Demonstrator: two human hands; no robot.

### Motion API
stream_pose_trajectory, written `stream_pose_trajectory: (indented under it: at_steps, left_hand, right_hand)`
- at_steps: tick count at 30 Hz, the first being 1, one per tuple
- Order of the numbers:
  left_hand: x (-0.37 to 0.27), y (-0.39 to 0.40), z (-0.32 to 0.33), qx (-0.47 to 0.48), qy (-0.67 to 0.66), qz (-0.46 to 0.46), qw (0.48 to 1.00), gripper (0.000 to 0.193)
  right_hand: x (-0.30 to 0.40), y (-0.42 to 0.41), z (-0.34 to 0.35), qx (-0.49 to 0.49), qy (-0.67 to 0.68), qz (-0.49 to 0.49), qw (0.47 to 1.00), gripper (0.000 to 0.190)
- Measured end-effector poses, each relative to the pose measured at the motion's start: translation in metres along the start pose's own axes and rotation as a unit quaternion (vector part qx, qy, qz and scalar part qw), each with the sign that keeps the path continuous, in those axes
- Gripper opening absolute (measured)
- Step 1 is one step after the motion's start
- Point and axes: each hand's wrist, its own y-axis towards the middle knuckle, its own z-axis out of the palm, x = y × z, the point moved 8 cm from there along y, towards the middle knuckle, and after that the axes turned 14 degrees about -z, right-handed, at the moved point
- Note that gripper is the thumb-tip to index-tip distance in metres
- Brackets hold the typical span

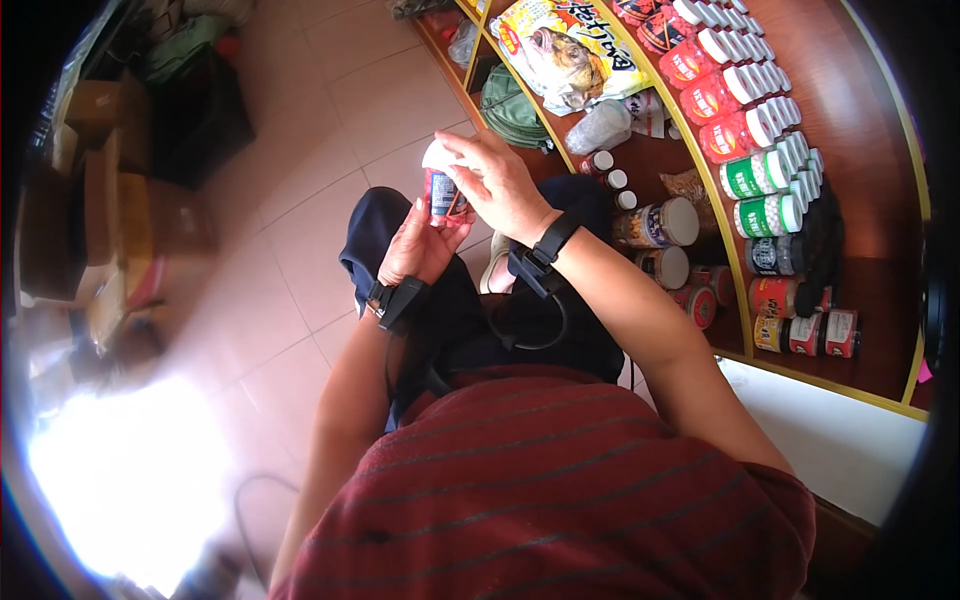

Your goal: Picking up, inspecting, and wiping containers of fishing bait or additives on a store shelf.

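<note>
In the head view, my left hand (424,251) holds a small plastic jar (444,196) from below and the side, over my knees. The jar has a dark label with writing and red contents. My right hand (495,180) is at its top, with the fingers on a white piece (441,156) that looks like a lid, a tissue or a cloth; I cannot tell which. Both wrists wear black straps with small devices. Part of the jar is hidden by my fingers.
To the right stands a wooden shelf (731,300) with red-labelled jars (690,61), green-labelled jars (754,174), larger tubs (660,223), a printed bag (570,56) and a folded green net (514,105). Cardboard boxes (101,180) stand at the left on the tiled floor (281,217).
</note>
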Motion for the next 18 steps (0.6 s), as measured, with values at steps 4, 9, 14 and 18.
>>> stream_pose_trajectory:
  at_steps: [4,9,14,18]
  left_hand:
    - [-0.002,0.001,-0.010,0.099,-0.050,0.013,0.994,0.047]
    - [-0.005,-0.003,0.010,-0.096,0.035,0.041,0.994,0.036]
    - [0.005,-0.001,0.010,-0.050,0.044,0.014,0.998,0.024]
    - [0.002,-0.002,-0.001,-0.015,0.025,0.033,0.999,0.024]
  right_hand:
    - [0.016,-0.006,0.020,0.109,-0.042,-0.013,0.993,0.033]
    - [0.036,-0.016,0.023,0.115,-0.084,-0.086,0.986,0.033]
    - [0.017,0.013,0.017,0.186,-0.204,-0.031,0.961,0.012]
    - [0.024,0.009,0.031,0.189,-0.225,-0.056,0.954,0.009]
